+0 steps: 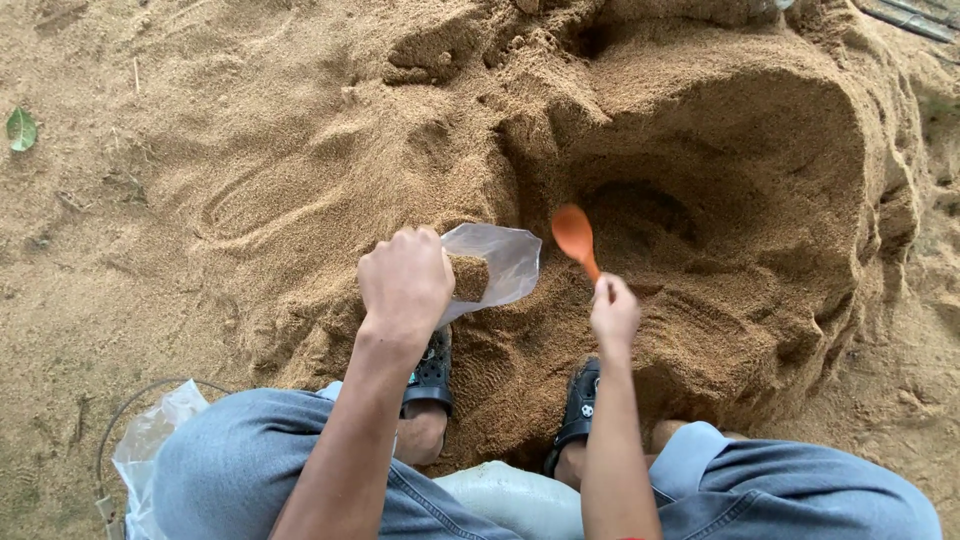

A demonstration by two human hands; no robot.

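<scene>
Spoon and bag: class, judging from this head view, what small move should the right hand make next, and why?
Probably dip the spoon into the sand just ahead of it. Its bowl looks empty and hangs over the scooped hollow in the pile, held by the right hand. The left hand holds the bag open beside it, only partly filled, so another scoop seems called for.

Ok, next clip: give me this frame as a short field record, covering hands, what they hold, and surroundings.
setting: sand pile with a dug hollow
left hand: grips a clear plastic bag at its mouth, some sand inside
right hand: holds an orange spoon by the handle, bowl raised over the hollow
posture: squatting, blue jeans, dark sandals
other: green leaf at far left; more plastic by the left knee
</scene>
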